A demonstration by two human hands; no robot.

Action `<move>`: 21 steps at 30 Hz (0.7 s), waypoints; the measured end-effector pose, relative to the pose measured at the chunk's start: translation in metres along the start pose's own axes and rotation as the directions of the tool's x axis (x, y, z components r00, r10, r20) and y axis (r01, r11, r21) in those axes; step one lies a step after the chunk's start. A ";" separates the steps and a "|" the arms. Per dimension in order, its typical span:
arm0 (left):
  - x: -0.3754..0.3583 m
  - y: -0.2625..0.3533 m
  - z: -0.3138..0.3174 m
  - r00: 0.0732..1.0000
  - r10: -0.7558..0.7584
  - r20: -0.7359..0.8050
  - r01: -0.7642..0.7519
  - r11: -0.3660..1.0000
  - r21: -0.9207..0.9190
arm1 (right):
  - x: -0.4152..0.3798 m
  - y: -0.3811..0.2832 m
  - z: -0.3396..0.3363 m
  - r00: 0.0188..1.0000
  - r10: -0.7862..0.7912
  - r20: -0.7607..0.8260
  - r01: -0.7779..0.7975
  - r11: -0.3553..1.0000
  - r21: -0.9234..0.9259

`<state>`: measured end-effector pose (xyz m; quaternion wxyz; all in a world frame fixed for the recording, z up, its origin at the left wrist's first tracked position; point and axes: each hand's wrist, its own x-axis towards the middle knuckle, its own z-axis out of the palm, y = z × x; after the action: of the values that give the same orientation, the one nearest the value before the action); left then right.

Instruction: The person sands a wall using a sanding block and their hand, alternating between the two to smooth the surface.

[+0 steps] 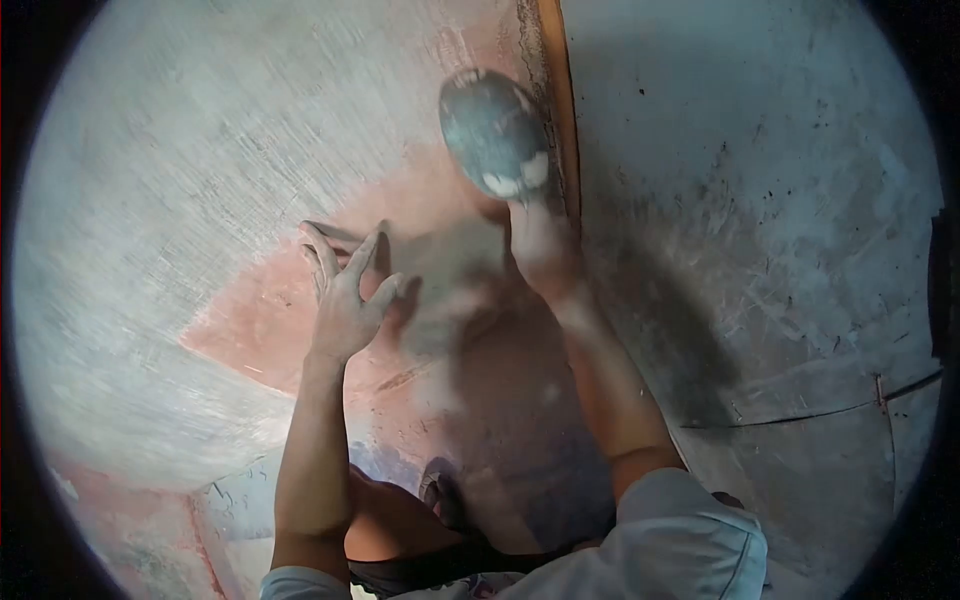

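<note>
My right hand, blurred by motion, is closed at the near end of a rounded, oval thing. That thing is dark grey-green with worn pale patches; its kind I cannot tell. Its far end points away from me, close to a brown edge strip. To the left, my left hand has its fingers spread and holds nothing. Its fingertips are right at a reddish patch on the pale, scratched surface, and its shadow falls beside it. Both hands look dusty.
The brown edge strip runs down beside my right hand. Right of it lies a blue-grey, stained surface with a dark crack lower down. My bent leg and a foot are at the bottom.
</note>
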<state>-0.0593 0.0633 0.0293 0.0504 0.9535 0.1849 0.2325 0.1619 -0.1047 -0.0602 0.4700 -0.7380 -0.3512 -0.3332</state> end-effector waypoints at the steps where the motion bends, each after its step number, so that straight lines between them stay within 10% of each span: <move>1: 0.000 0.001 0.000 1.000 -0.022 0.009 0.022 1.000 -0.007 | 0.018 0.000 -0.003 0.998 0.047 0.031 -0.052 0.977 0.205; 8: -0.002 0.009 -0.012 0.993 -0.085 0.077 0.088 0.995 -0.045 | -0.055 0.040 0.023 0.981 0.148 0.122 -0.145 0.989 -0.030; 19: 0.000 0.001 0.001 0.999 -0.050 0.021 0.051 0.998 -0.032 | -0.021 0.021 0.009 0.994 0.111 -0.010 -0.107 0.978 0.179; 21: -0.001 0.000 0.000 0.999 -0.049 0.014 0.049 0.999 0.000 | -0.044 0.029 0.007 0.985 0.156 0.078 -0.154 0.988 -0.033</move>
<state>-0.0605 0.0628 0.0289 0.0575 0.9503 0.2077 0.2247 0.1637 -0.1163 -0.1116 0.4699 -0.7822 -0.3070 -0.2704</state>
